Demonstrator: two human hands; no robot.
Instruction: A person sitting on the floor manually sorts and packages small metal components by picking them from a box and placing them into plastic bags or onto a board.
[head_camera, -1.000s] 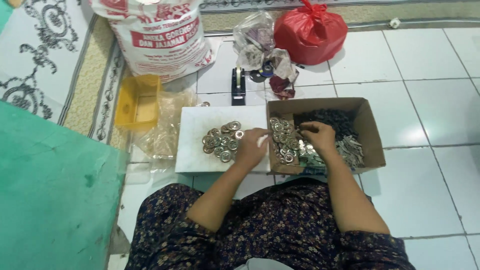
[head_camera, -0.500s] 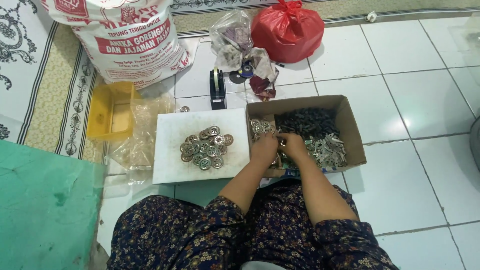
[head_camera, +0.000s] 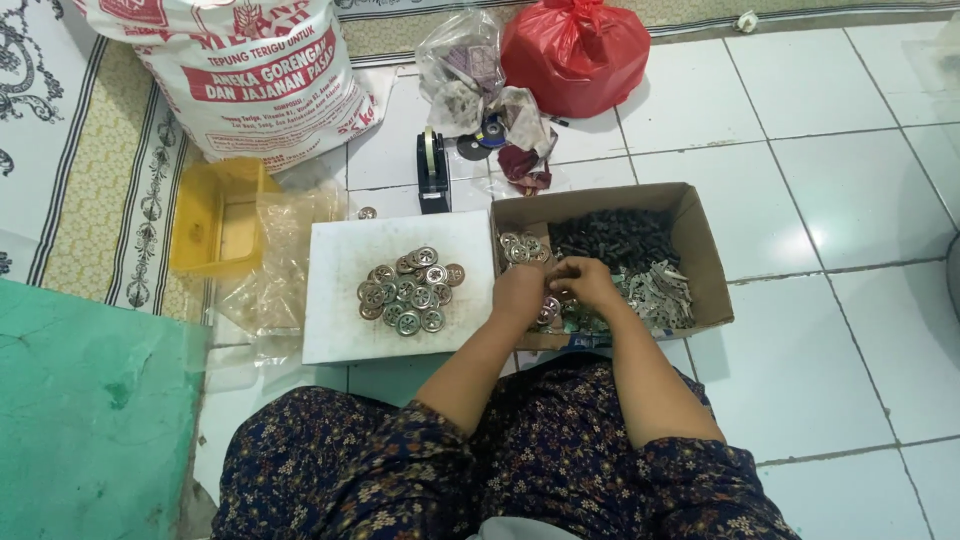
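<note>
An open cardboard box (head_camera: 705, 250) sits on the tiled floor in front of my lap. It holds round metal discs (head_camera: 523, 248) at its left, small black parts (head_camera: 615, 238) at the back and flat silver pieces (head_camera: 658, 290) at the right. My left hand (head_camera: 518, 295) and my right hand (head_camera: 585, 283) are together inside the box's left front part, fingers bent over the discs. What they grip is hidden. Left of the box lies a white board (head_camera: 340, 320) carrying a pile of round metal discs (head_camera: 410, 292).
A black tape dispenser (head_camera: 433, 172) stands behind the board. A yellow tub (head_camera: 215, 218) and clear plastic bags (head_camera: 275, 285) lie to the left. A printed white sack (head_camera: 240, 75), a clear bag of oddments (head_camera: 470, 70) and a red bag (head_camera: 575, 50) sit at the back. A green sheet (head_camera: 90, 410) covers the near left.
My left hand has gone from the white board's edge into the box beside my right hand. Both hands now work close together over the discs. The view has shifted.
</note>
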